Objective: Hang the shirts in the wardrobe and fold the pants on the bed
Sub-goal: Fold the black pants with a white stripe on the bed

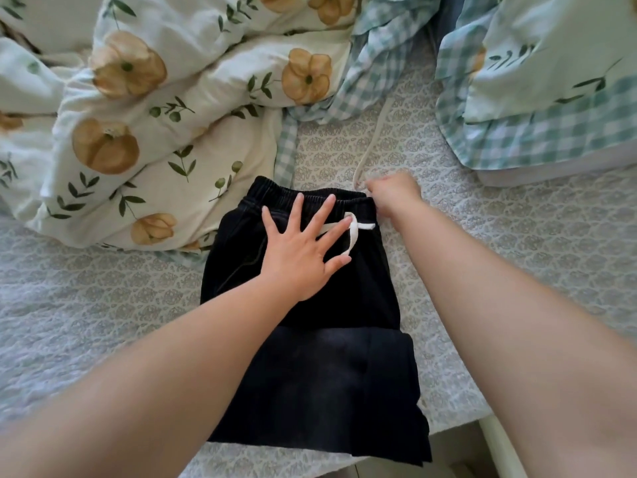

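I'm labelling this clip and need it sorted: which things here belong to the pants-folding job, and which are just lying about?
In the job: black pants; left hand pressing flat on them; white drawstring; right hand pinching it; bed.
Lying about: floral duvet; checked pillow.

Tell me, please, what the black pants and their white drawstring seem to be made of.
The black pants look like washed cotton, denim-like and matte: faded surface, visible seam stitching. The drawstring seems flat woven tape, probably cotton, matte white: it lies ribbon-flat.
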A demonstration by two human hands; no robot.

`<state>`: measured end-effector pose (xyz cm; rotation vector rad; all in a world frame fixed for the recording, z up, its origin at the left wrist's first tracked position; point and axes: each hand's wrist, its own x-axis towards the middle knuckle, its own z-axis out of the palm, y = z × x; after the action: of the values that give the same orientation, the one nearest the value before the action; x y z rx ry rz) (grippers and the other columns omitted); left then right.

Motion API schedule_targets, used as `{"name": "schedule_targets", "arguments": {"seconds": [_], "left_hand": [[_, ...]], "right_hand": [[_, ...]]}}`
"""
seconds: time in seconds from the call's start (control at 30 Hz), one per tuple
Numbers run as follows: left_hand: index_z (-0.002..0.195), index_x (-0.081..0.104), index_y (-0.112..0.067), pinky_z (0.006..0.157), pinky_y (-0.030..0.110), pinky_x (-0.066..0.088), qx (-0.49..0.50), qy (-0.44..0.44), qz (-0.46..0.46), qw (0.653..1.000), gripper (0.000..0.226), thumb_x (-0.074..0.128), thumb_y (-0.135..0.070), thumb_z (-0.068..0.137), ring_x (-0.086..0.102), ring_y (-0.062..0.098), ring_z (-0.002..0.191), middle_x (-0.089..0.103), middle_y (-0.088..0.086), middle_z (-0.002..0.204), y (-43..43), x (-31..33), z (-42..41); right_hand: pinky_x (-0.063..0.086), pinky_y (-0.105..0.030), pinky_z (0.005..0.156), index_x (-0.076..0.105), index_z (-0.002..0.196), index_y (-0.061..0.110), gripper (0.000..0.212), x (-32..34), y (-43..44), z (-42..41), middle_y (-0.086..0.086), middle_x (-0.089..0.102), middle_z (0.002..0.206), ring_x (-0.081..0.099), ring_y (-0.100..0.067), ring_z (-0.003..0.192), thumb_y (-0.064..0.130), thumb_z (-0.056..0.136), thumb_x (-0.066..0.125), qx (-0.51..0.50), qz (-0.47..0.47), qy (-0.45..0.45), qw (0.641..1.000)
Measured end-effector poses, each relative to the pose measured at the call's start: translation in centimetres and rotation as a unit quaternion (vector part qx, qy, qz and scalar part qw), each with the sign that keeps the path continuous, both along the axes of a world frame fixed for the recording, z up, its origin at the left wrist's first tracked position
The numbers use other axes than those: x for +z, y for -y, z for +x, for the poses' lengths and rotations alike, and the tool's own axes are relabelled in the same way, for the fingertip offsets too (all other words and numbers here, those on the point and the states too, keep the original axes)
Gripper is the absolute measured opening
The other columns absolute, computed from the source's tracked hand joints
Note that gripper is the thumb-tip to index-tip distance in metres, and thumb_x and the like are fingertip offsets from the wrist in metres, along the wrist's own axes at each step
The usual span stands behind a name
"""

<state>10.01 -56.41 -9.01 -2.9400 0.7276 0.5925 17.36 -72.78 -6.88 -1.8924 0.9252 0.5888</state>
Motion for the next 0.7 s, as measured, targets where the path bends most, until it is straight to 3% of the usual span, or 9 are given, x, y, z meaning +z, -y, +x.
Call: {"name": "schedule_targets", "arguments": {"seconds": [0.1, 0.23, 0.3, 0.37, 0.47, 0.53, 0.6, 0.7], "left_hand": [[0.140, -0.020, -0.050, 0.104, 0.071, -0.003, -0.007, 0.002, -0.014, 1.000, 0.062, -0.005, -0.070, 0.084, -0.013, 0.036, 0.144, -0.025, -0.011, 0.155, -0.8, 0.3, -0.1], [0.139, -0.017, -0.051, 0.107, 0.069, 0.005, -0.024, 0.026, -0.049, 0.998, 0.056, -0.001, -0.067, 0.087, -0.002, 0.041, 0.144, -0.014, -0.008, 0.159, -2.6, 1.3, -0.4], [0.140, -0.017, -0.051, 0.108, 0.068, 0.004, -0.029, 0.016, -0.040, 0.999, 0.058, 0.000, -0.067, 0.087, -0.005, 0.042, 0.143, -0.016, -0.007, 0.158, -3.1, 1.5, -0.7], [0.142, -0.017, -0.050, 0.109, 0.066, 0.001, -0.035, -0.003, -0.022, 0.999, 0.061, -0.001, -0.067, 0.086, -0.010, 0.041, 0.143, -0.020, -0.007, 0.157, -3.4, 1.5, -0.4], [0.141, -0.018, -0.052, 0.109, 0.066, 0.000, -0.031, -0.038, 0.007, 0.999, 0.060, 0.002, -0.069, 0.086, -0.015, 0.041, 0.142, -0.023, -0.009, 0.156, -3.0, 1.4, 0.6], [0.140, -0.017, -0.053, 0.108, 0.066, -0.001, -0.021, -0.062, 0.039, 0.997, 0.059, 0.011, -0.068, 0.091, -0.016, 0.041, 0.142, -0.022, -0.009, 0.156, -2.1, 1.4, 1.1], [0.141, -0.013, -0.054, 0.108, 0.067, -0.004, -0.011, -0.097, 0.045, 0.994, 0.058, 0.019, -0.063, 0.094, -0.018, 0.038, 0.143, -0.021, -0.009, 0.157, -1.4, 1.8, 1.3], [0.145, 0.009, -0.051, 0.111, 0.060, -0.007, 0.014, -0.154, -0.040, 0.987, 0.053, 0.032, -0.050, 0.098, -0.011, 0.026, 0.146, -0.007, -0.009, 0.159, -1.9, 3.0, 1.8]], "right_hand": [[0.047, -0.030, 0.079, 0.061, 0.119, 0.010, 0.041, -0.4, -0.9, -0.4, -0.007, 0.064, 0.112, 0.060, -0.024, 0.097, 0.034, 0.086, 0.062, 0.019, 0.015, -0.011, 1.000], [0.051, -0.037, 0.089, 0.061, 0.111, 0.006, 0.035, -0.2, -2.1, -0.1, -0.008, 0.066, 0.101, 0.063, -0.024, 0.094, 0.026, 0.083, 0.062, -0.026, 0.096, -0.023, 0.995], [0.052, -0.029, 0.069, 0.062, 0.092, 0.008, 0.016, -0.1, -2.1, 0.0, -0.001, 0.062, 0.082, 0.059, -0.017, 0.075, 0.024, 0.089, 0.059, -0.095, 0.083, -0.003, 0.992], [0.038, -0.020, 0.047, 0.057, 0.081, 0.015, 0.020, 0.2, -1.4, 0.0, 0.004, 0.055, 0.073, 0.048, -0.009, 0.057, 0.025, 0.096, 0.050, -0.194, 0.040, 0.038, 0.980], [0.033, -0.016, 0.043, 0.056, 0.090, 0.013, 0.023, 1.6, 0.8, -1.7, 0.002, 0.059, 0.079, 0.048, -0.007, 0.057, 0.023, 0.100, 0.038, -0.239, -0.039, 0.110, 0.964], [0.033, -0.016, 0.045, 0.059, 0.095, 0.012, 0.025, 2.7, 1.9, -3.6, 0.002, 0.062, 0.082, 0.052, -0.012, 0.065, 0.019, 0.098, 0.034, -0.170, -0.129, 0.175, 0.961], [0.035, -0.021, 0.049, 0.057, 0.092, 0.012, 0.024, 4.2, 1.4, -5.7, 0.006, 0.056, 0.071, 0.051, -0.015, 0.066, 0.018, 0.097, 0.034, -0.055, -0.191, 0.266, 0.943], [0.031, -0.030, 0.057, 0.059, 0.091, 0.005, 0.024, 5.9, -1.7, -8.7, -0.002, 0.057, 0.073, 0.048, -0.020, 0.069, 0.015, 0.090, 0.037, 0.133, -0.222, 0.354, 0.899]]}}
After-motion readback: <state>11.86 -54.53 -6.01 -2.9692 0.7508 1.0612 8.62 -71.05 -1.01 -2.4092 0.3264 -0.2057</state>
